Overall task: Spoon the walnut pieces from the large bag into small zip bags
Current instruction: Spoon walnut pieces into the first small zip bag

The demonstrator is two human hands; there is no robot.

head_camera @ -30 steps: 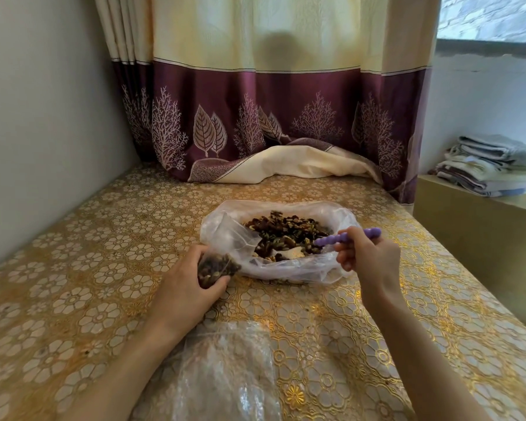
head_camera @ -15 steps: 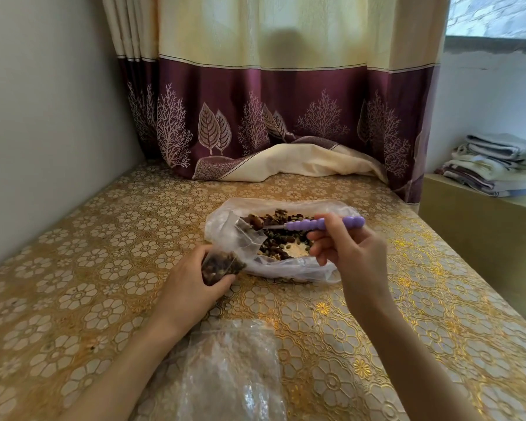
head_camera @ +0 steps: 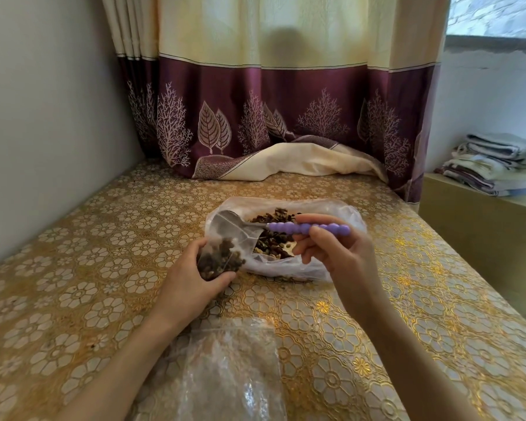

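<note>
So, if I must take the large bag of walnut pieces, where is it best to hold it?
Probably the large bag by its loose rim on the right, coming from the right: the mouth lies open upward, and the right hand with the spoon crosses its near left.

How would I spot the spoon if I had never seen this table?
Find the large bag of walnut pieces on the gold floral tablecloth. Just above it, the right hand holds the spoon. Nothing else here has a knobbly purple handle.

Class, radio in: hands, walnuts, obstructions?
Left hand grips small zip bag. Right hand holds spoon, bowl at bag mouth. Nothing obstructing.
</note>
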